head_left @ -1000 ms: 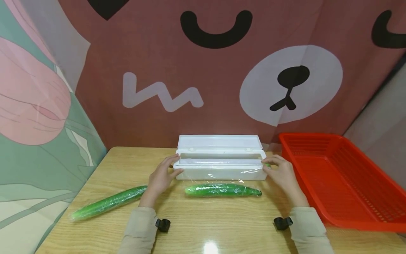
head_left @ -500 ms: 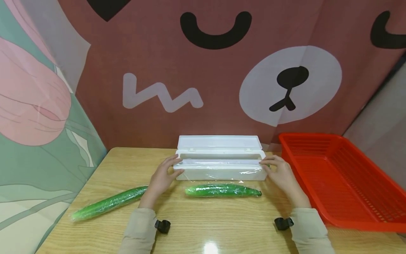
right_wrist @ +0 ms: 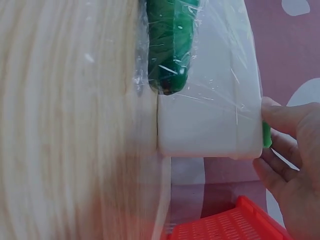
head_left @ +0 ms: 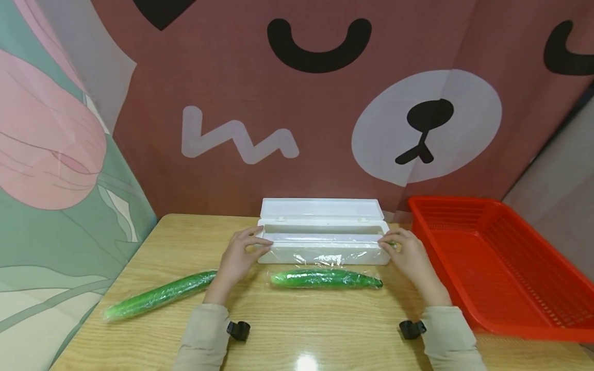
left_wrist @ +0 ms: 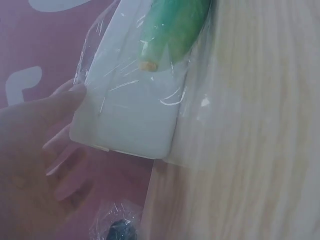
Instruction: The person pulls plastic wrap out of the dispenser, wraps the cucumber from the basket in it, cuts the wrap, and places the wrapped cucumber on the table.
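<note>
A white cling film dispenser (head_left: 325, 254) stands at the table's back with its lid (head_left: 321, 209) raised; a roll of film (head_left: 325, 237) lies inside. Clear cling film (left_wrist: 120, 100) hangs over its front and reaches a wrapped cucumber (head_left: 320, 278) lying before it. At the dispenser's left end, my left hand (head_left: 238, 256) pinches the film's edge between thumb and finger. My right hand (head_left: 408, 256) pinches the film at the right end, beside a small green piece (right_wrist: 267, 135). A second wrapped cucumber (head_left: 160, 296) lies left, partly behind my left wrist.
To the right is a red slotted plastic basket (head_left: 492, 268). The wooden table (head_left: 325, 324) extends in front of the dispenser. A printed cloth (head_left: 232, 180) with a bear face hangs directly behind the table.
My left fingertips have shifted right and come together on the film at the front edge. My right fingertips have moved slightly left and down. The cucumbers and dispenser stay in place.
</note>
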`<action>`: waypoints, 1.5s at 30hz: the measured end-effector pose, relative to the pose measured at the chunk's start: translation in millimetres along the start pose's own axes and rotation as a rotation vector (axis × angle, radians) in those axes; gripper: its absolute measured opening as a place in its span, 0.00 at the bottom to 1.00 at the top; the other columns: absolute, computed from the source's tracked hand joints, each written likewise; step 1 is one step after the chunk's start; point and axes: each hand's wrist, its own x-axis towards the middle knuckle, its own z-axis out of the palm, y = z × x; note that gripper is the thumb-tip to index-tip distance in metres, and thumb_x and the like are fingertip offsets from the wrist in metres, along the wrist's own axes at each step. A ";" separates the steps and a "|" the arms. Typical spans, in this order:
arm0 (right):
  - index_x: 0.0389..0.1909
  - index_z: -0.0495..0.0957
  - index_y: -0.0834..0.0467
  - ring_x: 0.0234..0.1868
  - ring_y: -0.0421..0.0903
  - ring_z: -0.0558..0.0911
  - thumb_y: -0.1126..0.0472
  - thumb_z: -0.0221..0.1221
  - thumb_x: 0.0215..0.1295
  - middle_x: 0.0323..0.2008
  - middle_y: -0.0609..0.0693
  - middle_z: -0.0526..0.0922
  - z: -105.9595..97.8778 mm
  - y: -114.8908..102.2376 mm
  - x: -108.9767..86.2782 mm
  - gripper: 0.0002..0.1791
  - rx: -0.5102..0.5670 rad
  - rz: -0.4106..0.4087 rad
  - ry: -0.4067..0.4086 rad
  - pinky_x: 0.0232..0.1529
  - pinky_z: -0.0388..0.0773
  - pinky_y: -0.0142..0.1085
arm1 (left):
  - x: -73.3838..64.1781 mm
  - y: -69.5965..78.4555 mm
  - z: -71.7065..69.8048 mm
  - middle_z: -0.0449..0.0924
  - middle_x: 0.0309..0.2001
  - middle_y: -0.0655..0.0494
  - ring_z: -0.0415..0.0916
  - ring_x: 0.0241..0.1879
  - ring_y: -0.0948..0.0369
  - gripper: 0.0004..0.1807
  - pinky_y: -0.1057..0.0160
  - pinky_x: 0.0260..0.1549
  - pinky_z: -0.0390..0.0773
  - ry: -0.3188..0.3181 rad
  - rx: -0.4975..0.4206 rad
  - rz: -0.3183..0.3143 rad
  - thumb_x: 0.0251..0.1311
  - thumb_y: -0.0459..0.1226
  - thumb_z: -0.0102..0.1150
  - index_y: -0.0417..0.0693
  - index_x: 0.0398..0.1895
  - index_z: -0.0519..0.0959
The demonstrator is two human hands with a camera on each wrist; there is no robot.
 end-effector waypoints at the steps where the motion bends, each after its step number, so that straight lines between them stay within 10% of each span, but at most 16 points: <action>1: 0.32 0.87 0.63 0.43 0.59 0.79 0.72 0.71 0.53 0.37 0.57 0.83 0.3 0.2 -0.1 0.06 -0.003 0.000 0.001 0.47 0.75 0.55 | 0.1 0.6 0.1 0.71 0.67 0.59 0.58 0.69 0.51 0.07 0.40 0.64 0.61 0.000 0.000 -0.004 0.61 0.40 0.68 0.56 0.41 0.89; 23: 0.35 0.84 0.59 0.47 0.57 0.80 0.71 0.68 0.59 0.41 0.54 0.83 -0.1 -4.3 -1.1 0.06 0.025 0.034 0.011 0.49 0.76 0.53 | -5.6 9.9 -0.7 0.80 0.55 0.57 0.65 0.63 0.52 0.04 0.44 0.60 0.67 0.054 0.117 0.095 0.56 0.39 0.72 0.54 0.35 0.88; 45: 0.34 0.84 0.60 0.50 0.55 0.74 0.71 0.68 0.58 0.43 0.54 0.82 -20.6 -33.8 -34.3 0.06 -0.030 0.038 -0.007 0.50 0.72 0.52 | -34.4 17.6 -6.7 0.82 0.46 0.64 0.70 0.53 0.58 0.06 0.46 0.55 0.72 -0.046 0.071 0.019 0.58 0.39 0.70 0.62 0.36 0.86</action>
